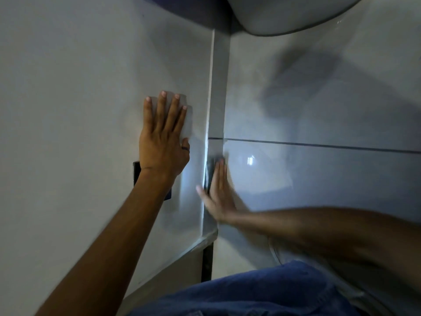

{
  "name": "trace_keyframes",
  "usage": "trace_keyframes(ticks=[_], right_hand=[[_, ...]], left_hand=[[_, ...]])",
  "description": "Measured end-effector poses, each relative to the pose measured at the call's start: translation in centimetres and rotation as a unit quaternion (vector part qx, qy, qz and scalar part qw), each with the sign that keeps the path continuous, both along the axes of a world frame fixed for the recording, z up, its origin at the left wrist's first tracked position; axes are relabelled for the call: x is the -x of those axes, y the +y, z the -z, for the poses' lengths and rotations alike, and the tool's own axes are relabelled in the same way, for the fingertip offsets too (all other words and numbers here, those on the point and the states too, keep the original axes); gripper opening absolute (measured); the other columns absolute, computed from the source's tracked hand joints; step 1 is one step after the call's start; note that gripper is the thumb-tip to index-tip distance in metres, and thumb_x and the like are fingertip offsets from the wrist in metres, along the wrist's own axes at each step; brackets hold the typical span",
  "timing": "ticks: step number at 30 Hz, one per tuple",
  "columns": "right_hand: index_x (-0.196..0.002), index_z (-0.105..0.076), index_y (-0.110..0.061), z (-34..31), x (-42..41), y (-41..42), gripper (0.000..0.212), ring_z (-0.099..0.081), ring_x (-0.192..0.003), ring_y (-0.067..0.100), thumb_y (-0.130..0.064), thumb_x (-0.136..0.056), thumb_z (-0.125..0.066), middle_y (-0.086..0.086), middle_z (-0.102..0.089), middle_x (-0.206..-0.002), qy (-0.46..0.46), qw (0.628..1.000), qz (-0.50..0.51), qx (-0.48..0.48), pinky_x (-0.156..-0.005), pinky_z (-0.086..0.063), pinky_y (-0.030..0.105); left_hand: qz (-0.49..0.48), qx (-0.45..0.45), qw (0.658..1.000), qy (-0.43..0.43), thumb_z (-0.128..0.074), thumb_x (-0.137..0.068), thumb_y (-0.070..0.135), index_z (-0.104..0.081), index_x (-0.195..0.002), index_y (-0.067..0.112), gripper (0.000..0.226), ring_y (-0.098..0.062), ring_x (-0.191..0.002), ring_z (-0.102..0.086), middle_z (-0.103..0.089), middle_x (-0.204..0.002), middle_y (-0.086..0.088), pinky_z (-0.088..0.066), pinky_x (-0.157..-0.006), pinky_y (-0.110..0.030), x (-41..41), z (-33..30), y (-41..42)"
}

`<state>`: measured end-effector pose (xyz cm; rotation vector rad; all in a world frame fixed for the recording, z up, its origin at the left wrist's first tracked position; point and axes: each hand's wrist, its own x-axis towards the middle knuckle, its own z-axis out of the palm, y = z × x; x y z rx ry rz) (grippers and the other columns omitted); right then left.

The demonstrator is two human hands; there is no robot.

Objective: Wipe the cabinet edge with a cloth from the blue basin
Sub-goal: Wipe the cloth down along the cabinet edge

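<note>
Cabinet edge (210, 124) runs vertical, dead centre, squeezed between both hands. Left hand (163, 142) flat on the cabinet side (79, 99), fingers spread, gripping nothing. Right hand (218, 192) blurry, nearer and pressed against the edge low down, over something dark, probably the cloth (210, 169). Guessing strokes go up-down along that axis.

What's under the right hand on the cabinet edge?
A dark cloth shows past the right hand, pressed against the cabinet edge. The palm covers most of it, and blur hides the rest.
</note>
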<state>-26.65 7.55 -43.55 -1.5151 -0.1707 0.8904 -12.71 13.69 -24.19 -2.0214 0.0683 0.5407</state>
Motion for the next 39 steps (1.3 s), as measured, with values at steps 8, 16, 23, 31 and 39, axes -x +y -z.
trace_keyframes(ticks=[8,16,23,31,39], right_hand=[[-0.156,0.031,-0.012,-1.1,1.2,0.0,0.111,0.029,-0.158,0.021,-0.08,-0.092,-0.027,0.008,0.037,-0.167,-0.001,0.998,-0.053,0.035,-0.132,0.009,0.042],[-0.159,0.019,-0.002,0.6,-11.2,1.4,0.113,0.023,-0.16,0.03,-0.069,-0.092,-0.043,0.018,0.026,-0.17,-0.068,0.997,-0.016,0.035,-0.132,0.01,0.044],[-0.161,0.017,-0.007,0.0,-11.4,1.4,0.116,0.021,-0.161,0.024,-0.075,-0.086,-0.04,0.011,0.024,-0.172,-0.03,0.999,-0.009,0.035,-0.13,0.01,0.039],[-0.133,0.058,-0.027,0.9,3.8,-3.8,0.115,0.051,-0.144,0.019,-0.095,-0.08,-0.018,-0.005,0.065,-0.145,-0.04,0.958,-0.283,-0.027,-0.131,0.01,0.052],[-0.151,0.038,-0.017,0.1,-3.1,-1.3,0.111,0.033,-0.155,0.017,-0.088,-0.088,-0.018,0.003,0.043,-0.164,-0.019,0.995,-0.094,-0.013,-0.132,0.009,0.042]], left_hand=[[0.002,0.001,1.0,0.005,-0.021,-0.109,0.054,0.012,-0.172,0.017,0.08,-0.039,-0.165,0.015,0.02,-0.178,-0.012,0.017,-0.126,-0.058,0.1,-0.1,-0.1],[0.028,-0.017,0.999,0.002,-0.017,-0.108,0.058,0.01,-0.172,0.017,0.081,-0.039,-0.165,0.011,0.015,-0.179,-0.013,0.005,-0.131,-0.06,0.1,0.0,0.0],[0.038,-0.027,0.999,0.001,-0.014,-0.107,0.06,0.011,-0.172,0.019,0.081,-0.038,-0.165,0.012,0.018,-0.178,-0.012,0.006,-0.131,-0.059,0.1,-0.1,0.2],[0.032,-0.024,0.999,0.001,-0.017,-0.108,0.054,0.008,-0.173,0.018,0.079,-0.039,-0.165,0.012,0.015,-0.179,-0.012,0.014,-0.128,-0.06,0.0,-0.1,0.0],[0.026,-0.003,1.0,0.002,-0.02,-0.109,0.052,0.006,-0.173,0.017,0.078,-0.039,-0.166,0.011,0.013,-0.179,-0.012,0.012,-0.129,-0.059,0.2,-0.3,0.0]])
